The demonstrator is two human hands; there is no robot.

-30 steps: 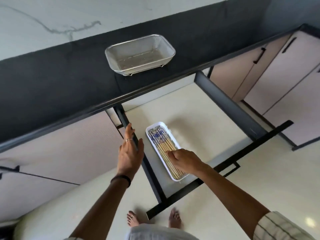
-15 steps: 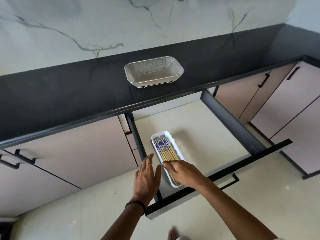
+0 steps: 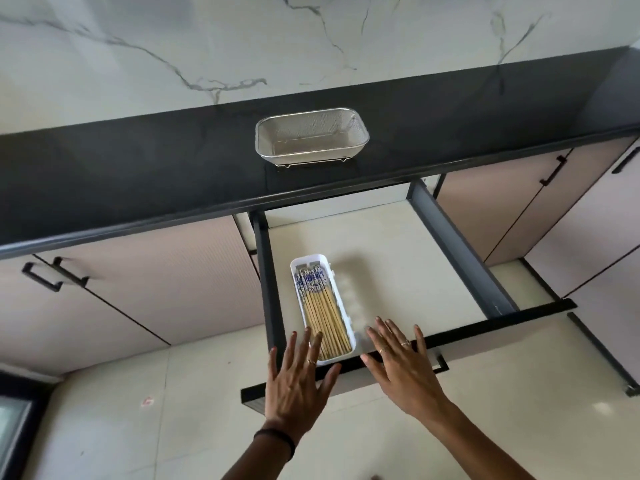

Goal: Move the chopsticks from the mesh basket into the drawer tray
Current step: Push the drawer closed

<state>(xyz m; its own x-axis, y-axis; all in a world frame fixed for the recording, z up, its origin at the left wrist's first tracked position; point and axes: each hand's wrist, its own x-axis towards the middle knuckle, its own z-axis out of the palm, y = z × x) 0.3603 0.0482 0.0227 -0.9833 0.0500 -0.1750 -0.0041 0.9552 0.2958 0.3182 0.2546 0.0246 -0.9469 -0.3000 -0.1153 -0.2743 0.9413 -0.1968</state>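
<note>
Several bamboo chopsticks (image 3: 320, 306) with blue-patterned tops lie in a white drawer tray (image 3: 300, 268) at the left of the open drawer (image 3: 398, 258). The mesh basket (image 3: 311, 135) stands on the black counter above, with nothing inside it. My left hand (image 3: 298, 379) is spread flat over the drawer's black front edge, its fingertips over the tray's near end. My right hand (image 3: 398, 362) is spread flat on the same front edge, just right of the tray. Neither hand holds anything.
The drawer's grey side walls (image 3: 460, 258) stick out from the cabinet row. Shut cabinet doors with black handles (image 3: 52, 275) flank it on both sides. A marble wall backs the black counter (image 3: 138, 161). Pale floor tiles lie below.
My right hand has come off the chopsticks and moved right onto the drawer front. My left hand has shifted from the drawer's left side to its front edge. The camera has tilted up.
</note>
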